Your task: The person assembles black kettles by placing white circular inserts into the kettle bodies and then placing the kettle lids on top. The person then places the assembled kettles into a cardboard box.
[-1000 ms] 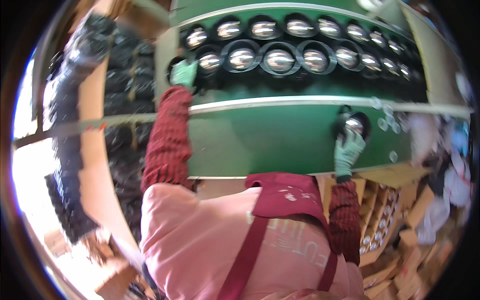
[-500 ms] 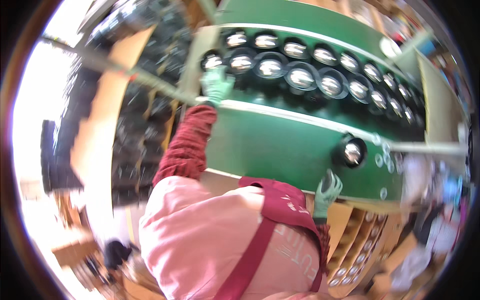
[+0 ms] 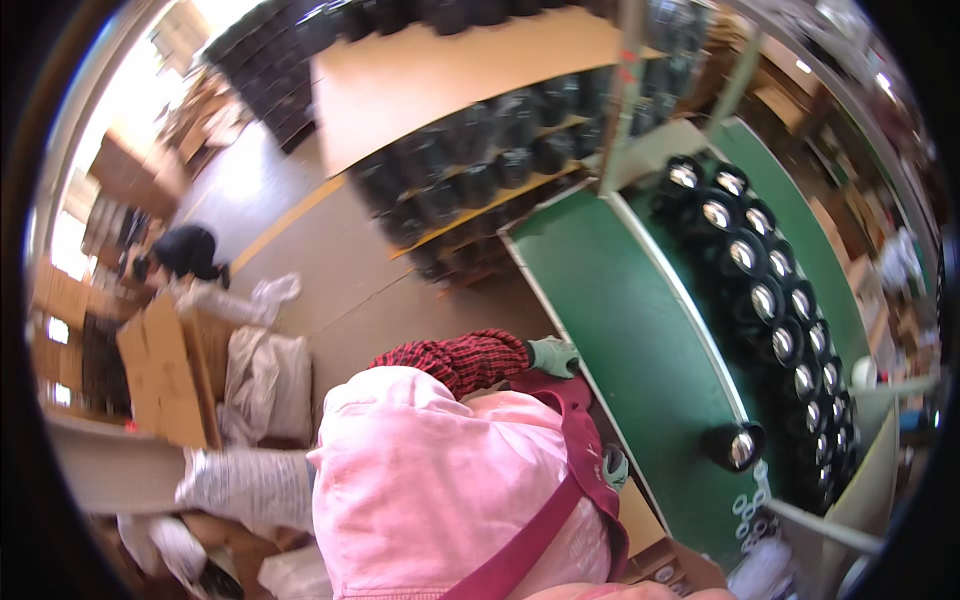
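My left hand [image 3: 553,357], in a pale green glove, is at the near edge of the green workbench [image 3: 630,320]. Its fingers are loosely bent and apart, with nothing seen in them. The apron partly covers my right hand [image 3: 615,467], gloved alike, lower along the same edge; its visible fingers are apart and appear to hold nothing. Beyond it, one black round housing with a shiny silver dome [image 3: 741,448] stands alone on the bench. Similar black housings [image 3: 764,301] stand in two rows behind a pale rail [image 3: 690,285].
Several small clear rings [image 3: 742,507] lie by the lone housing. A carton [image 3: 665,575] with dividers is below the bench. Stacked black parts [image 3: 470,150] on boards stand past the bench's far left end. Sacks [image 3: 265,385] and a bent-over person [image 3: 185,250] are at left.
My view has swung to the left. My left hand has left the end of the housing rows and come back to the near bench edge. My right hand is now partly behind the apron.
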`<action>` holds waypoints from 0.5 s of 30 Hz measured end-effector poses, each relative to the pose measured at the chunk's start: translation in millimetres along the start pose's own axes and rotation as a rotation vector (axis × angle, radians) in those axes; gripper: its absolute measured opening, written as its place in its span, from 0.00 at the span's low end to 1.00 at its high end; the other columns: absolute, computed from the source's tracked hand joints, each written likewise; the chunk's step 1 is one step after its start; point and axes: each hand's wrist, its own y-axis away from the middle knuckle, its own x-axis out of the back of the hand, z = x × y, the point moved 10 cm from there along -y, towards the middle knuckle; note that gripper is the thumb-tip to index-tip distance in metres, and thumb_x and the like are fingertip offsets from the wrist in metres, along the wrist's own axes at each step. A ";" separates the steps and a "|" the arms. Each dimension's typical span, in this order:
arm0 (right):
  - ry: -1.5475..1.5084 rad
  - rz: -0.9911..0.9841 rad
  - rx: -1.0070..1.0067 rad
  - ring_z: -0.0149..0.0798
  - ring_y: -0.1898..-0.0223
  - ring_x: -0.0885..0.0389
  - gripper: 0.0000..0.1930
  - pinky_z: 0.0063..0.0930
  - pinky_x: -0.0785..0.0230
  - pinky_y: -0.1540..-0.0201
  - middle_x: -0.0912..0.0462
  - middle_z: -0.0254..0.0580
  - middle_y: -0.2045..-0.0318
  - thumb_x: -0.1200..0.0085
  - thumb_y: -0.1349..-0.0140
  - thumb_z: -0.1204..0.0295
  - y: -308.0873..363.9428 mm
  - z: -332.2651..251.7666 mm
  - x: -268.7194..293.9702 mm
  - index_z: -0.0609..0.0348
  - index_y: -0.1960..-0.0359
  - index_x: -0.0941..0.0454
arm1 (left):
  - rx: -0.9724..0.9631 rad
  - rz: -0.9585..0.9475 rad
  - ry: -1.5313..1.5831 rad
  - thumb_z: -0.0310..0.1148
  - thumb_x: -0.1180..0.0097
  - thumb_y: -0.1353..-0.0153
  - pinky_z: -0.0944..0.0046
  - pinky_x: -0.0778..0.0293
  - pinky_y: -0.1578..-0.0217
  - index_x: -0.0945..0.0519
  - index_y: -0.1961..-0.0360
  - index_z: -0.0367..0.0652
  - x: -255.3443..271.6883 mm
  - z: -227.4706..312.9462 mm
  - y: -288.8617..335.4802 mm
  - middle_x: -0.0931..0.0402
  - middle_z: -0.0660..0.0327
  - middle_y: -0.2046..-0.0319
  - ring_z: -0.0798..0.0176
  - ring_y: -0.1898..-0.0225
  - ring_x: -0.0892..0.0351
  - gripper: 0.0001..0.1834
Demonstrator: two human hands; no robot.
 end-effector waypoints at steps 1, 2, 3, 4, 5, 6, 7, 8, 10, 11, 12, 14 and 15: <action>0.010 -0.040 0.021 0.56 0.49 0.21 0.17 0.49 0.29 0.43 0.18 0.52 0.53 0.41 0.37 0.61 1.2 -2.0 -10.8 0.54 0.49 0.19 | 0.047 0.024 0.021 0.51 0.41 0.45 0.46 0.24 0.47 0.15 0.53 0.51 2.6 -10.4 23.0 0.19 0.52 0.49 0.47 0.47 0.20 0.22; 0.021 -0.069 0.032 0.56 0.49 0.21 0.17 0.49 0.29 0.43 0.18 0.52 0.53 0.42 0.36 0.61 3.3 -4.3 -20.9 0.54 0.49 0.19 | 0.112 0.121 0.007 0.50 0.42 0.44 0.46 0.25 0.47 0.16 0.53 0.51 23.9 -12.5 53.0 0.19 0.52 0.50 0.46 0.47 0.20 0.22; 0.029 -0.104 0.052 0.56 0.49 0.21 0.18 0.49 0.29 0.44 0.18 0.52 0.53 0.42 0.36 0.60 3.3 -10.1 -33.5 0.54 0.49 0.19 | 0.158 0.176 0.027 0.49 0.42 0.44 0.45 0.25 0.48 0.16 0.53 0.51 42.4 -16.0 86.6 0.19 0.52 0.51 0.46 0.48 0.20 0.21; 0.038 -0.132 0.075 0.57 0.49 0.21 0.18 0.49 0.29 0.44 0.18 0.53 0.53 0.42 0.36 0.60 1.9 -15.6 -46.3 0.54 0.49 0.19 | 0.188 0.238 0.047 0.49 0.42 0.44 0.45 0.25 0.48 0.16 0.53 0.51 52.1 -28.2 115.6 0.20 0.52 0.52 0.45 0.49 0.20 0.21; 0.045 -0.156 0.097 0.57 0.49 0.21 0.18 0.49 0.29 0.44 0.18 0.53 0.53 0.42 0.36 0.59 -0.1 -21.7 -58.3 0.55 0.49 0.19 | 0.209 0.298 0.059 0.49 0.41 0.43 0.45 0.25 0.49 0.16 0.54 0.50 58.6 -40.2 141.8 0.20 0.52 0.52 0.45 0.50 0.20 0.20; 0.042 -0.182 0.115 0.57 0.49 0.21 0.18 0.49 0.29 0.44 0.18 0.53 0.53 0.42 0.36 0.59 1.6 -29.4 -73.2 0.55 0.49 0.19 | 0.244 0.342 0.048 0.49 0.41 0.43 0.44 0.25 0.50 0.16 0.54 0.50 60.3 -53.7 167.1 0.20 0.52 0.52 0.45 0.51 0.20 0.20; 0.044 -0.205 0.135 0.57 0.49 0.21 0.18 0.50 0.28 0.44 0.18 0.54 0.53 0.42 0.36 0.59 -1.6 -37.0 -84.7 0.55 0.49 0.19 | 0.277 0.382 0.037 0.49 0.41 0.43 0.44 0.25 0.51 0.16 0.55 0.49 59.4 -68.1 194.6 0.20 0.52 0.52 0.45 0.51 0.20 0.20; 0.037 -0.242 0.156 0.58 0.49 0.21 0.19 0.50 0.28 0.44 0.18 0.54 0.53 0.42 0.36 0.58 -1.5 -49.0 -99.7 0.55 0.49 0.19 | 0.305 0.409 0.013 0.49 0.41 0.43 0.44 0.25 0.51 0.17 0.55 0.49 59.7 -82.7 225.5 0.20 0.52 0.53 0.45 0.52 0.20 0.20; 0.026 -0.293 0.211 0.58 0.49 0.21 0.19 0.50 0.28 0.45 0.18 0.54 0.53 0.42 0.35 0.57 -1.6 -73.6 -131.1 0.55 0.49 0.19 | 0.398 0.462 -0.033 0.49 0.40 0.42 0.43 0.23 0.55 0.17 0.58 0.48 34.9 -115.5 286.9 0.21 0.51 0.55 0.43 0.55 0.19 0.18; 0.021 -0.283 0.236 0.58 0.49 0.21 0.19 0.50 0.28 0.45 0.18 0.55 0.53 0.42 0.35 0.57 -5.2 -82.9 -144.5 0.55 0.49 0.19 | 0.403 0.476 0.056 0.49 0.41 0.41 0.44 0.23 0.53 0.16 0.57 0.48 43.4 -114.9 310.0 0.20 0.50 0.54 0.43 0.54 0.19 0.19; 0.024 -0.294 0.273 0.58 0.49 0.21 0.19 0.51 0.28 0.45 0.18 0.55 0.53 0.42 0.35 0.56 -6.7 -93.2 -161.5 0.55 0.49 0.19 | 0.475 0.398 0.175 0.50 0.42 0.40 0.44 0.23 0.50 0.16 0.55 0.48 28.8 -126.8 331.6 0.20 0.49 0.52 0.43 0.51 0.19 0.20; 0.017 -0.274 0.360 0.58 0.49 0.20 0.20 0.50 0.28 0.45 0.18 0.55 0.52 0.43 0.35 0.56 -17.9 -111.6 -183.0 0.55 0.48 0.19 | 0.585 0.306 0.179 0.50 0.42 0.38 0.46 0.24 0.48 0.16 0.54 0.49 8.7 -144.7 355.1 0.20 0.50 0.51 0.44 0.49 0.20 0.20; 0.116 -0.229 0.422 0.57 0.50 0.20 0.19 0.49 0.27 0.45 0.17 0.54 0.52 0.43 0.35 0.56 -22.2 -126.7 -183.5 0.55 0.49 0.19 | 0.639 0.245 0.208 0.52 0.42 0.39 0.46 0.24 0.46 0.16 0.52 0.49 -7.3 -154.2 358.8 0.20 0.50 0.50 0.45 0.47 0.20 0.22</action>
